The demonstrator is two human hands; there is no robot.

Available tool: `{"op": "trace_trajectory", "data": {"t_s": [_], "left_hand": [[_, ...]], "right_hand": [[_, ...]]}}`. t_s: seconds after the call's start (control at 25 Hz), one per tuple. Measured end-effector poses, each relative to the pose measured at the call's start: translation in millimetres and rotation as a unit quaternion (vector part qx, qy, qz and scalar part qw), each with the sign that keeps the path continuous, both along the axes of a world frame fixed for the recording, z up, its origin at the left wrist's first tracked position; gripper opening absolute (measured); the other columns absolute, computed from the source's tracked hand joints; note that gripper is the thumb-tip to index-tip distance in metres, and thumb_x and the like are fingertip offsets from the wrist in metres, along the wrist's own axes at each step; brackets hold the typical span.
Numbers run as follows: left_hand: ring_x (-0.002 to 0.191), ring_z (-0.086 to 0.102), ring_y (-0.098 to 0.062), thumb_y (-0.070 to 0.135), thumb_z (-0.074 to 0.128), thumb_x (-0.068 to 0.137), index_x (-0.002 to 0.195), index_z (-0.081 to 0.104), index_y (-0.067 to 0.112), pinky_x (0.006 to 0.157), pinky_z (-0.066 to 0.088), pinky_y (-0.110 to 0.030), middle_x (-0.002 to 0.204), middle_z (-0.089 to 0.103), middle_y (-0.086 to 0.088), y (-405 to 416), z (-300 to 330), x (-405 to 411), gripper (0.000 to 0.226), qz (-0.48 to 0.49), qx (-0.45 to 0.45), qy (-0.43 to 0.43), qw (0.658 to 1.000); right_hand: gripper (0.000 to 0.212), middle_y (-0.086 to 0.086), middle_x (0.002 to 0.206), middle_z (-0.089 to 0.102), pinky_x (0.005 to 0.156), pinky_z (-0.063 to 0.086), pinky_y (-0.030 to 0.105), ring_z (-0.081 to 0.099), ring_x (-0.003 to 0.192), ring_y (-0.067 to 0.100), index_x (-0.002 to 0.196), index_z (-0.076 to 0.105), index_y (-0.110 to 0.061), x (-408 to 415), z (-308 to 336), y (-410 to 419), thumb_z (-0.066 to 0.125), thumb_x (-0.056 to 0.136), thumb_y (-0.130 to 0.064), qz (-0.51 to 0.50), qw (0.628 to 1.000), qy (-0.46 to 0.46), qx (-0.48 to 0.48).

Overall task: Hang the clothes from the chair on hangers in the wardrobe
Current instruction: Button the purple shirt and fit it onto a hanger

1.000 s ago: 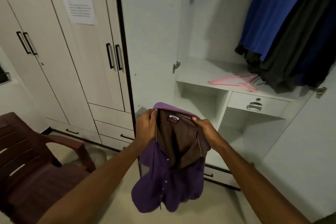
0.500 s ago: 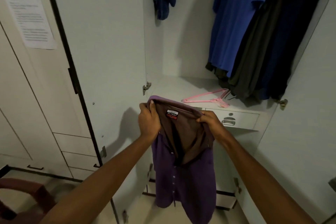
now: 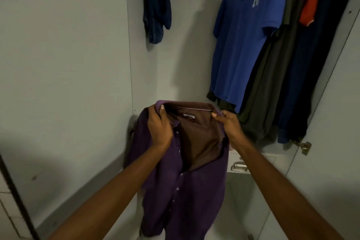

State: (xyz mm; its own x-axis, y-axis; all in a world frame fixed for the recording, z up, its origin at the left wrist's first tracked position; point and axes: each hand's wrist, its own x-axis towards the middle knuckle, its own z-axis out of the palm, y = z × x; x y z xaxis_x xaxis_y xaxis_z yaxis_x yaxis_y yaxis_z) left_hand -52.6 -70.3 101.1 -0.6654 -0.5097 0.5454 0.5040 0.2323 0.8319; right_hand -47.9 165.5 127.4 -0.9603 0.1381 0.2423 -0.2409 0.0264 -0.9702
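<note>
A purple button-up shirt with a brown inside hangs open in front of me, held up by its collar. My left hand grips the collar's left side and my right hand pinches its right side. The shirt sits in front of the open wardrobe, low in its hanging space. The pink hanger on the shelf is hidden behind the shirt and my right arm. The chair is out of view.
A blue polo shirt and several dark garments hang at the wardrobe's right. A dark blue cloth hangs at the upper left. The open door panel stands on the left; a drawer handle shows beside my right forearm.
I have moved closer to the wardrobe and turned right; the chair and the pink hanger dropped out of sight. Both hands keep hold of the collar and lifted the shirt slightly.
</note>
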Motion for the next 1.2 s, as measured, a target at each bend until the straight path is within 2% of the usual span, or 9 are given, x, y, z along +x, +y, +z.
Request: {"op": "trace_trajectory", "data": {"t_s": [0.2, 0.32, 0.48, 0.68, 0.76, 0.92, 1.0, 1.08, 1.2], "left_hand": [[0.107, 0.064, -0.019, 0.05, 0.041, 0.106, 0.128, 0.057, 0.013, 0.096, 0.053, -0.041, 0.117, 0.066, -0.004, 1.8, 26.6, -75.0, 0.046, -0.005, -0.022, 0.041, 0.999], [0.127, 0.056, -0.011, 0.049, 0.044, 0.106, 0.145, 0.053, 0.018, 0.109, 0.045, -0.027, 0.139, 0.061, -0.001, 5.2, 33.8, -112.4, 0.051, -0.009, -0.035, 0.046, 0.998], [0.133, 0.053, -0.017, 0.045, 0.046, 0.107, 0.15, 0.049, 0.018, 0.106, 0.038, -0.02, 0.146, 0.057, -0.007, 17.1, 43.0, -178.8, 0.051, 0.01, -0.044, 0.035, 0.998], [0.118, 0.062, -0.036, 0.031, 0.045, 0.108, 0.139, 0.063, 0.014, 0.099, 0.046, -0.035, 0.131, 0.064, -0.02, 34.1, 3.3, -270.9, 0.039, 0.049, -0.099, -0.053, 0.992], [0.115, 0.062, -0.037, 0.033, 0.046, 0.108, 0.14, 0.062, 0.018, 0.098, 0.048, -0.041, 0.129, 0.064, -0.021, 35.8, -20.8, -302.6, 0.039, 0.052, -0.134, -0.086, 0.986], [0.127, 0.057, -0.038, 0.029, 0.049, 0.108, 0.147, 0.054, 0.01, 0.106, 0.043, -0.04, 0.138, 0.06, -0.023, 35.9, -55.8, -363.1, 0.044, 0.003, -0.131, -0.19, 0.973], [0.138, 0.048, -0.038, 0.03, 0.052, 0.106, 0.156, 0.035, 0.006, 0.113, 0.039, -0.04, 0.152, 0.046, -0.024, 42.9, -71.9, -378.7, 0.059, -0.058, -0.129, -0.305, 0.942], [0.144, 0.04, -0.035, 0.026, 0.057, 0.102, 0.161, 0.016, 0.004, 0.114, 0.037, -0.034, 0.161, 0.033, -0.021, 48.8, -88.2, -376.9, 0.076, -0.131, -0.103, -0.397, 0.902], [0.134, 0.052, -0.032, 0.012, 0.059, 0.096, 0.15, 0.04, -0.001, 0.098, 0.04, -0.025, 0.146, 0.053, -0.018, 47.9, -100.8, -353.6, 0.059, -0.148, -0.14, -0.372, 0.906]], "right_hand": [[0.024, 0.006, 0.074, 0.067, 0.064, 0.053, 0.03, 0.063, 0.066, 0.018, 0.073, 0.061, -0.014, -68.6, 24.8, 4.1, 0.074, 0.093, -0.019, -0.036, 0.998, 0.047, -0.008], [0.023, 0.016, 0.082, 0.064, 0.069, 0.052, 0.036, 0.06, 0.072, 0.025, 0.081, 0.064, -0.007, -109.3, 33.3, 9.4, 0.078, 0.089, -0.022, -0.05, 0.997, 0.047, -0.026], [0.023, 0.018, 0.088, 0.066, 0.075, 0.053, 0.038, 0.061, 0.076, 0.027, 0.09, 0.067, -0.006, -181.5, 46.8, 22.5, 0.083, 0.083, -0.02, -0.045, 0.998, 0.01, -0.033], [0.037, 0.007, 0.064, 0.06, 0.067, 0.048, 0.036, 0.058, 0.065, 0.023, 0.061, 0.056, -0.017, -274.1, 1.3, 36.4, 0.079, 0.087, -0.029, -0.062, 0.996, -0.059, 0.036], [0.036, 0.004, 0.065, 0.06, 0.064, 0.044, 0.033, 0.057, 0.064, 0.021, 0.065, 0.057, -0.016, -309.1, -19.8, 41.8, 0.076, 0.089, -0.035, -0.056, 0.995, -0.073, 0.049], [0.048, 0.013, 0.098, 0.073, 0.076, 0.059, 0.042, 0.07, 0.087, 0.03, 0.101, 0.069, -0.005, -373.6, -58.5, 45.1, 0.074, 0.081, -0.048, -0.08, 0.975, -0.169, 0.12], [0.065, 0.013, 0.106, 0.073, 0.081, 0.062, 0.041, 0.071, 0.088, 0.031, 0.113, 0.069, -0.005, -394.0, -83.6, 42.7, 0.072, 0.072, -0.055, -0.101, 0.956, -0.219, 0.165], [0.056, 0.012, 0.103, 0.073, 0.084, 0.061, 0.042, 0.07, 0.087, 0.03, 0.1, 0.07, -0.007, -405.4, -107.5, 36.6, 0.069, 0.075, -0.057, -0.101, 0.942, -0.245, 0.204], [0.049, 0.01, 0.106, 0.067, 0.086, 0.058, 0.041, 0.066, 0.093, 0.029, 0.096, 0.064, -0.01, -407.6, -134.7, 27.9, 0.065, 0.086, -0.058, -0.095, 0.93, -0.207, 0.29]]}}
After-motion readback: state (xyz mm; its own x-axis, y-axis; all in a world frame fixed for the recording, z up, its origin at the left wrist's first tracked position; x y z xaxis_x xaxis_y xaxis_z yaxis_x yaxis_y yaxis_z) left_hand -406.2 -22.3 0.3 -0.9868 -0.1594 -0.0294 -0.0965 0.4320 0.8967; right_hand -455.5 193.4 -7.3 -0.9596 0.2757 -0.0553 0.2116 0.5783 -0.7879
